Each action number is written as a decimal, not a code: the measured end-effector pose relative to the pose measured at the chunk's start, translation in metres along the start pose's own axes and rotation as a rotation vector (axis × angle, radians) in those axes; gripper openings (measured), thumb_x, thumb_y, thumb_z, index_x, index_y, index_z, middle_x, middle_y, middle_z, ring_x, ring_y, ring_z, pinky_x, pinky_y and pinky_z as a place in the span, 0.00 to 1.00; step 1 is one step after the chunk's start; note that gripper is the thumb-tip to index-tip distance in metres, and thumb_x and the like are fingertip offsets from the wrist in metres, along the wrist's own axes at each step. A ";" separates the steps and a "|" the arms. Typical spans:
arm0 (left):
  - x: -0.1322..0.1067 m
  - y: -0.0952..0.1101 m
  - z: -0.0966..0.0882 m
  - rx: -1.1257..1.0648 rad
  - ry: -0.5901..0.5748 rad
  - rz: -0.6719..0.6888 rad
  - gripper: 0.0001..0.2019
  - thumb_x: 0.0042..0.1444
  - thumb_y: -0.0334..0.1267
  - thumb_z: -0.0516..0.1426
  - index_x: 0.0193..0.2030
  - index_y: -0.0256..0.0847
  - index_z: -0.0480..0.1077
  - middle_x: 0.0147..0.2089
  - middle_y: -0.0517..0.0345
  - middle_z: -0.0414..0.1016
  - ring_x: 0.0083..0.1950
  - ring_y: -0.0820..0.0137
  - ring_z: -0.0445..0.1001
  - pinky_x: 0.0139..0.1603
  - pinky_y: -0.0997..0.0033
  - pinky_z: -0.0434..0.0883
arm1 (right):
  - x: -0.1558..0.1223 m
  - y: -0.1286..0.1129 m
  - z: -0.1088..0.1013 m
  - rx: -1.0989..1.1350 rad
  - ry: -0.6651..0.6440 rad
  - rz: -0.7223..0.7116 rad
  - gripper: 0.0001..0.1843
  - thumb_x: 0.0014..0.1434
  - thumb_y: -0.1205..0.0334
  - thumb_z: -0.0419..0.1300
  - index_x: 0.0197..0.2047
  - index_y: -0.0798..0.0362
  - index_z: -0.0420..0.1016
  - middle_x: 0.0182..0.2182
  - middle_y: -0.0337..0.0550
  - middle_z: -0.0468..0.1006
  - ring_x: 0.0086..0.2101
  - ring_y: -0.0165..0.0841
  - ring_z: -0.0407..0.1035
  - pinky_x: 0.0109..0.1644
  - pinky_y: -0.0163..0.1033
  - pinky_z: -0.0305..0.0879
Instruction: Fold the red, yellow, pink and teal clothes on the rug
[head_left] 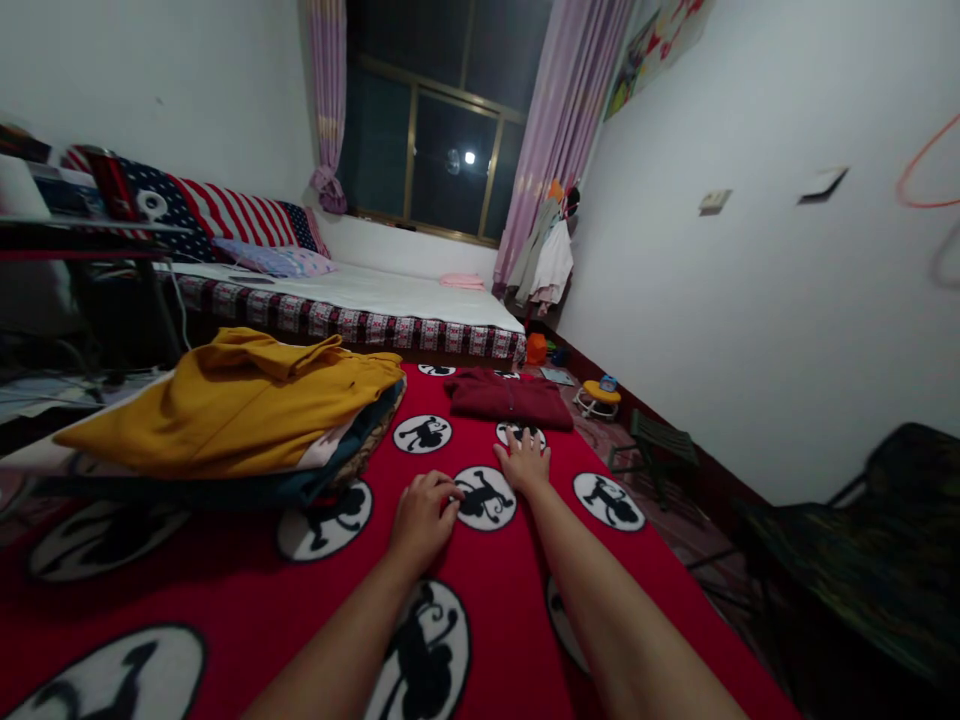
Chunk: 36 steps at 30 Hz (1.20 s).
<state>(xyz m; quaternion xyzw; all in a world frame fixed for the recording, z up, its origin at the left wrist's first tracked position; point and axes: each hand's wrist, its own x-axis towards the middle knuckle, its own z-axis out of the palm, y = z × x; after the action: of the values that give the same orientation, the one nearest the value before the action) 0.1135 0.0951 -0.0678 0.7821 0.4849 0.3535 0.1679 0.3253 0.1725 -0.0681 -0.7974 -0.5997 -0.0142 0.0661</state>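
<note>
My right hand (524,460) lies with fingers spread on the red cloth with white monkey roundels (517,560), just short of a folded maroon garment (510,398). My left hand (425,512) rests on the same cloth, its fingers loosely curved and apart, holding nothing. To its left is a pile of clothes, topped by a mustard-yellow garment (247,405) with dark teal (300,487) and patterned fabric beneath. The maroon garment lies flat near the cloth's far edge, and neither hand appears to touch it.
Beyond the cloth stands a bed (375,290) with a pillow (277,258). A cluttered side table (82,238) is at the left. Along the right wall are a small yellow stool (600,392), a folding stool (664,440) and a camouflage chair (870,550). Clothes (551,260) hang by the curtain.
</note>
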 end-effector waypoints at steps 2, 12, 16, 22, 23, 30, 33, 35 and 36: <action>-0.001 -0.001 -0.002 -0.012 -0.002 0.017 0.09 0.54 0.30 0.55 0.36 0.44 0.76 0.44 0.57 0.74 0.49 0.65 0.68 0.52 0.62 0.64 | -0.023 0.001 -0.003 0.010 -0.011 -0.004 0.34 0.64 0.40 0.38 0.69 0.45 0.47 0.69 0.52 0.44 0.66 0.50 0.38 0.63 0.62 0.36; -0.017 -0.001 0.000 0.057 0.016 0.085 0.11 0.55 0.32 0.55 0.42 0.43 0.76 0.50 0.54 0.75 0.52 0.64 0.70 0.56 0.62 0.66 | -0.106 0.002 -0.012 0.064 -0.004 -0.040 0.34 0.65 0.43 0.38 0.69 0.49 0.49 0.69 0.50 0.45 0.66 0.49 0.38 0.64 0.60 0.36; -0.021 -0.004 0.000 0.066 -0.005 0.099 0.12 0.54 0.33 0.56 0.44 0.43 0.76 0.52 0.53 0.74 0.55 0.62 0.70 0.58 0.61 0.65 | -0.123 0.005 -0.015 0.100 0.009 -0.078 0.32 0.65 0.44 0.42 0.68 0.48 0.53 0.68 0.49 0.48 0.66 0.48 0.39 0.64 0.58 0.37; -0.022 -0.008 -0.002 0.058 -0.023 0.118 0.13 0.54 0.35 0.55 0.44 0.43 0.77 0.53 0.52 0.74 0.55 0.61 0.70 0.59 0.61 0.65 | -0.124 0.014 -0.016 0.245 0.033 -0.109 0.27 0.63 0.47 0.50 0.62 0.47 0.64 0.66 0.47 0.55 0.65 0.45 0.44 0.65 0.58 0.39; -0.022 -0.009 -0.002 0.054 -0.024 0.117 0.12 0.54 0.35 0.55 0.44 0.44 0.77 0.53 0.52 0.74 0.55 0.61 0.70 0.59 0.61 0.65 | -0.123 0.015 -0.016 0.280 0.046 -0.115 0.26 0.62 0.49 0.52 0.61 0.47 0.66 0.65 0.47 0.56 0.65 0.44 0.46 0.65 0.57 0.40; -0.019 -0.014 -0.001 0.019 -0.027 0.112 0.11 0.53 0.35 0.56 0.41 0.43 0.78 0.51 0.53 0.75 0.54 0.62 0.71 0.59 0.61 0.65 | -0.119 0.025 -0.012 0.452 0.096 -0.130 0.17 0.59 0.57 0.56 0.51 0.46 0.74 0.61 0.44 0.65 0.62 0.40 0.53 0.64 0.57 0.42; -0.019 -0.014 -0.001 0.007 -0.017 0.113 0.11 0.52 0.33 0.56 0.41 0.42 0.78 0.51 0.52 0.76 0.54 0.62 0.72 0.59 0.61 0.65 | -0.119 0.026 -0.013 0.451 0.104 -0.135 0.16 0.59 0.57 0.57 0.51 0.45 0.74 0.61 0.43 0.65 0.62 0.39 0.54 0.64 0.57 0.43; -0.020 -0.014 -0.001 -0.003 -0.009 0.116 0.11 0.52 0.33 0.57 0.40 0.42 0.78 0.50 0.52 0.76 0.53 0.62 0.72 0.58 0.62 0.66 | -0.122 0.019 -0.014 0.414 0.106 -0.122 0.17 0.60 0.58 0.56 0.52 0.47 0.74 0.61 0.45 0.65 0.62 0.40 0.54 0.64 0.57 0.44; -0.019 -0.014 0.000 -0.009 -0.003 0.117 0.11 0.52 0.32 0.57 0.40 0.43 0.78 0.50 0.53 0.76 0.53 0.63 0.72 0.58 0.62 0.66 | -0.125 0.012 -0.014 0.380 0.111 -0.106 0.18 0.60 0.58 0.55 0.53 0.49 0.72 0.62 0.47 0.64 0.62 0.42 0.53 0.64 0.58 0.44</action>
<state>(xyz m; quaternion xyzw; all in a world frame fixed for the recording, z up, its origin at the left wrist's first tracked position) 0.0988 0.0848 -0.0835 0.8090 0.4363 0.3638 0.1514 0.3029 0.0480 -0.0681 -0.7358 -0.6283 0.0516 0.2475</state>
